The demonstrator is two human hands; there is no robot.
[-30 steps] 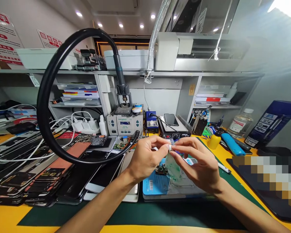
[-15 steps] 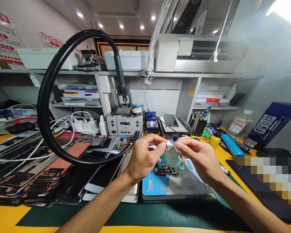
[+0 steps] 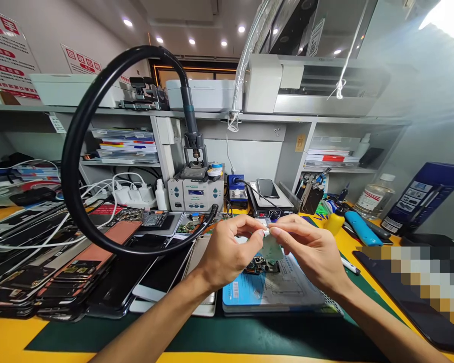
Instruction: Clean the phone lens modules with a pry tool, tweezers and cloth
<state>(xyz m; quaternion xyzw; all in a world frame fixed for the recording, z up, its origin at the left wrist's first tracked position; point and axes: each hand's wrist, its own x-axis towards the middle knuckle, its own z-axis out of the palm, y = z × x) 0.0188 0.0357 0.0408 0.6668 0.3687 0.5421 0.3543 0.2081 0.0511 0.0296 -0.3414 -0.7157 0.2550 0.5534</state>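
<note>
A thin, pale sheet with a greenish tint (image 3: pixel 272 250) hangs between my hands, its white upper edge bunched at the fingertips. My left hand (image 3: pixel 232 244) pinches that edge from the left. From the right, my right hand (image 3: pixel 308 247) closes thumb and fingers on the same edge, almost touching the left fingertips. Just below the sheet, a small phone circuit board with camera modules (image 3: pixel 255 265) lies on a blue-and-grey flat box (image 3: pixel 245 298). The sheet and my hands partly cover the board. What the sheet is made of I cannot tell.
Stacked phones and phone frames (image 3: pixel 113 242) fill the left side. A black hose (image 3: pixel 73 212) loops up from the hot-air station (image 3: pixel 196 194). To the right are a yellow bottle (image 3: pixel 333 222), a blue tool (image 3: pixel 363 228), a clear bottle (image 3: pixel 373 196) and a dark pad (image 3: pixel 397 287).
The sheet has turned and its top is more bunched, so its spotted face shows less. Both hands stay together, slightly lower. The camera view has shifted a little.
</note>
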